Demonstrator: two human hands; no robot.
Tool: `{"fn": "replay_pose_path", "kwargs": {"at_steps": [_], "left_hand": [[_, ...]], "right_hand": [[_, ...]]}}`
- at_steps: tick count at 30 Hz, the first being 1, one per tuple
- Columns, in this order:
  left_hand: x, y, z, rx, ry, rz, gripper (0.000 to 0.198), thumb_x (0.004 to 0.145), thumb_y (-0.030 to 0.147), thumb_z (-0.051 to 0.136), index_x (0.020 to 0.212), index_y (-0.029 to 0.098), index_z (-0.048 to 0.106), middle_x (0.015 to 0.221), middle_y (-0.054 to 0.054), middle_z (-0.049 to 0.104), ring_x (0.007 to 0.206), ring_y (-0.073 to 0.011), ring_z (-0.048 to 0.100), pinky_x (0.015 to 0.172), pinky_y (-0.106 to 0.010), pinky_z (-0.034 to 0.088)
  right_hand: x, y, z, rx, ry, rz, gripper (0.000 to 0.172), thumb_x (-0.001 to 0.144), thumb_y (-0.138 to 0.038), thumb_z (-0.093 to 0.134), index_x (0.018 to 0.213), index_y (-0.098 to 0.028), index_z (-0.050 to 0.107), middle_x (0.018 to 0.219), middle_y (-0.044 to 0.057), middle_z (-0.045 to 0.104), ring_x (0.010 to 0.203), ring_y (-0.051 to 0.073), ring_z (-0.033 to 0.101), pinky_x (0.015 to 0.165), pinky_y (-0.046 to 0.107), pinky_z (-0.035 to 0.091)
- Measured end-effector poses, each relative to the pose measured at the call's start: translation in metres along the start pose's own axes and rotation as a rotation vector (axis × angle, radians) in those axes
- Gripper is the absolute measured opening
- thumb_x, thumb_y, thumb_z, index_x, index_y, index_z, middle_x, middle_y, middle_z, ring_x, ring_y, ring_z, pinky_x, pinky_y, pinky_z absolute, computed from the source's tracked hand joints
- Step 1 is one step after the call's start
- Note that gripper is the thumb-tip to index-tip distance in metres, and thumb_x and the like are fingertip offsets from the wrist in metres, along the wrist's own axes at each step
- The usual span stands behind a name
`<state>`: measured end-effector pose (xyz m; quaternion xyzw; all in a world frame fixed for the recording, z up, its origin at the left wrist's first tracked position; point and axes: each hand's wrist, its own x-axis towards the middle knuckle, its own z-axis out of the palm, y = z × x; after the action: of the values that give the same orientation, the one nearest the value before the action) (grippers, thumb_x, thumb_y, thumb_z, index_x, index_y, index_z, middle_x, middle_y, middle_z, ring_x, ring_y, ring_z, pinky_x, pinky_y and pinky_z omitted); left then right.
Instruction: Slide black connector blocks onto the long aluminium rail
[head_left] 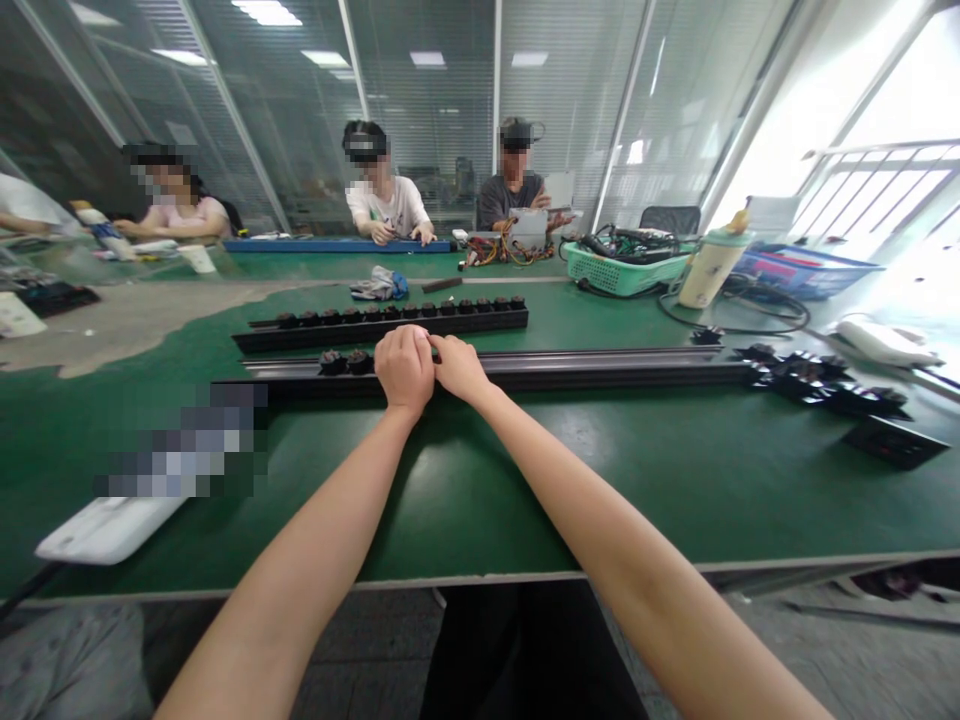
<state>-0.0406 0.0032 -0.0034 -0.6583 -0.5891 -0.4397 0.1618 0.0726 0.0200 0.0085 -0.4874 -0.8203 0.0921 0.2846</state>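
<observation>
A long black rail (600, 372) lies across the green table in front of me. My left hand (405, 368) is closed in a fist over its left half, and my right hand (459, 368) presses against it with fingers curled together. Whatever lies between the fingers is hidden. Just left of my hands, two small black parts with petal-like edges (345, 362) sit in the rail's channel. Behind it, a second, shorter black rail (390, 325) carries a row of similar parts. More such parts (817, 375) are heaped around the right end of the long rail.
At the rail's left end lies a white power strip (112, 525), its upper part pixelated. A green basket (622, 270), a yellowish cup (712, 265), a cable and a blue bin (814, 270) stand back right. Gloves (379, 285) lie behind the rails. Several people sit across the table.
</observation>
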Motion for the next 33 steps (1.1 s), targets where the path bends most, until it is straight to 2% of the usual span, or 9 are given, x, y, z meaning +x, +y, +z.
{"fn": "replay_pose_path", "kwargs": {"at_steps": [8,14,18,21,28,33], "left_hand": [[0.005,-0.026,-0.006,0.153,0.049,-0.083,0.042,0.104,0.032,0.025,0.095,0.022,0.064,0.098,-0.014,0.069,0.102,-0.0291,0.06,0.101,-0.047,0.036],[0.01,-0.051,-0.007,0.168,0.123,-0.282,0.038,0.102,0.028,0.028,0.098,0.017,0.065,0.1,-0.016,0.068,0.109,-0.0307,0.059,0.106,-0.049,0.035],[0.01,-0.062,-0.008,0.18,0.177,-0.382,0.037,0.1,0.027,0.032,0.105,0.014,0.066,0.118,-0.02,0.065,0.122,-0.0322,0.054,0.115,-0.049,0.03],[0.009,-0.063,-0.007,0.173,0.188,-0.453,0.038,0.1,0.029,0.033,0.109,0.013,0.067,0.126,-0.022,0.063,0.127,-0.0349,0.051,0.111,-0.051,0.034],[0.01,-0.061,-0.009,0.22,0.179,-0.468,0.043,0.102,0.031,0.029,0.104,0.014,0.068,0.118,-0.021,0.067,0.118,-0.0346,0.057,0.101,-0.048,0.041],[0.011,-0.055,-0.012,0.23,0.188,-0.493,0.044,0.104,0.032,0.026,0.098,0.018,0.067,0.107,-0.017,0.07,0.102,-0.0302,0.064,0.083,-0.039,0.044]], "right_hand": [[-0.003,-0.01,0.009,-0.035,0.005,0.051,0.039,0.099,-0.054,0.053,0.128,-0.03,0.066,0.116,0.011,0.069,0.11,0.033,0.062,0.098,0.048,0.039],[-0.009,-0.014,0.008,-0.112,0.05,0.07,0.052,0.097,-0.07,0.049,0.13,-0.032,0.065,0.117,0.008,0.071,0.11,0.027,0.063,0.097,0.04,0.038],[-0.011,-0.016,0.007,-0.132,0.059,0.065,0.053,0.096,-0.071,0.05,0.13,-0.034,0.066,0.115,0.007,0.072,0.109,0.026,0.063,0.096,0.038,0.038],[-0.011,-0.014,0.008,-0.131,0.062,0.06,0.052,0.096,-0.071,0.049,0.128,-0.034,0.067,0.114,0.007,0.072,0.108,0.026,0.064,0.096,0.038,0.038],[-0.011,-0.012,0.011,-0.15,0.088,0.036,0.051,0.098,-0.067,0.05,0.13,-0.031,0.067,0.116,0.009,0.071,0.109,0.026,0.064,0.097,0.039,0.037],[-0.014,-0.011,0.009,-0.175,0.133,0.01,0.045,0.101,-0.057,0.051,0.116,-0.018,0.069,0.113,0.011,0.071,0.109,0.027,0.063,0.096,0.038,0.038]]}}
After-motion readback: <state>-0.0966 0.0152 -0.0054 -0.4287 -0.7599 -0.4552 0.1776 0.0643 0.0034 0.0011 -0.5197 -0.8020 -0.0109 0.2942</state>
